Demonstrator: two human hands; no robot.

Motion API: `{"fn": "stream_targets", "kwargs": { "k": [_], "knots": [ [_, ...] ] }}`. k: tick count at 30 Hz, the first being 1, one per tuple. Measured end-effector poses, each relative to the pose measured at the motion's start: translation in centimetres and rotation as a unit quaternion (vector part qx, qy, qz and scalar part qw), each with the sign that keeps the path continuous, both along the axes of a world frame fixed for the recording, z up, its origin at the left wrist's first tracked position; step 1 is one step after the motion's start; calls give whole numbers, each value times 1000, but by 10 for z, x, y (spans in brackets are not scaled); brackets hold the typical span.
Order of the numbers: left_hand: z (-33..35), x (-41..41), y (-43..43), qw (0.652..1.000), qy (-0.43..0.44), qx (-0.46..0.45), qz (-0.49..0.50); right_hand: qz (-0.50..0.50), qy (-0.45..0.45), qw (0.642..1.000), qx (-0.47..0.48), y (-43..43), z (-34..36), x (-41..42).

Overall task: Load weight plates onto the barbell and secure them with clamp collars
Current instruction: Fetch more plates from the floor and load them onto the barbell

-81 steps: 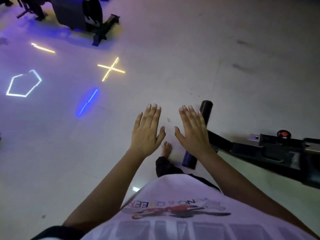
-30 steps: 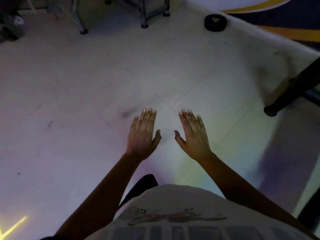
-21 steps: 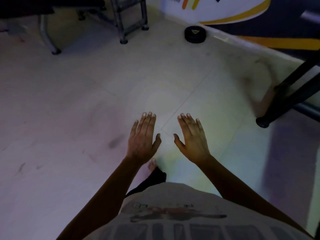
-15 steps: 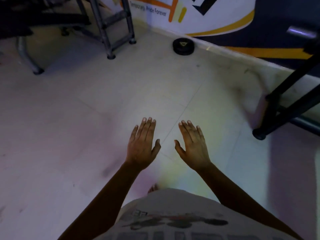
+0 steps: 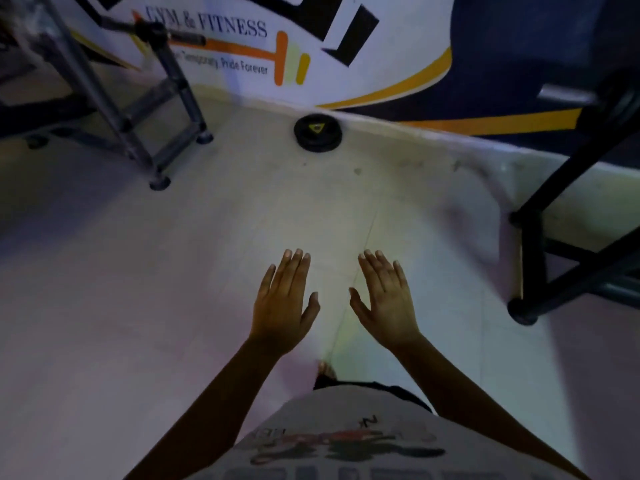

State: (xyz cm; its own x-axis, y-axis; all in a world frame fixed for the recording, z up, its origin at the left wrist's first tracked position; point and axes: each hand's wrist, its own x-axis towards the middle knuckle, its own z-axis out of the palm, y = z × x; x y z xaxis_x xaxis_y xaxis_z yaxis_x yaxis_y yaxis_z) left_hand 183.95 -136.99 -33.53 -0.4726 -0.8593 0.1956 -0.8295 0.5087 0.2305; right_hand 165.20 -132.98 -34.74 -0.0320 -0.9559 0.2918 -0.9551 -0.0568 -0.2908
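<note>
A small stack of black weight plates [image 5: 318,132] with a yellow triangle mark lies flat on the pale floor, close to the wall ahead. A barbell end [image 5: 180,38] rests on the grey rack at the upper left. My left hand [image 5: 282,303] and my right hand [image 5: 388,299] are held out flat, palms down, fingers apart, side by side above the floor. Both hold nothing and are well short of the plates. No clamp collar shows.
A grey metal rack [image 5: 152,109] stands at the left with its feet on the floor. A black frame [image 5: 540,244] stands at the right. A wall banner [image 5: 242,46] with gym lettering runs along the back. My bare foot [image 5: 325,368] shows below my hands.
The view has swung away from the lit floor markings and a black machine, then moved toward the wall. The weight plates now appear nearer and lower in view. My hands keep the same flat pose.
</note>
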Motion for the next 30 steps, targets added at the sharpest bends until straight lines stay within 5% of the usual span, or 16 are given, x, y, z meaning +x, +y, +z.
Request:
{"fn": "stream_targets", "kwargs": {
  "k": [17, 30],
  "knots": [
    [4, -167, -427, 989, 42, -3, -142, -167, 3, 986, 13, -374, 13, -138],
    [17, -393, -687, 932, 62, -21, -355, -403, -34, 915, 8, -575, 19, -302]
  ]
}}
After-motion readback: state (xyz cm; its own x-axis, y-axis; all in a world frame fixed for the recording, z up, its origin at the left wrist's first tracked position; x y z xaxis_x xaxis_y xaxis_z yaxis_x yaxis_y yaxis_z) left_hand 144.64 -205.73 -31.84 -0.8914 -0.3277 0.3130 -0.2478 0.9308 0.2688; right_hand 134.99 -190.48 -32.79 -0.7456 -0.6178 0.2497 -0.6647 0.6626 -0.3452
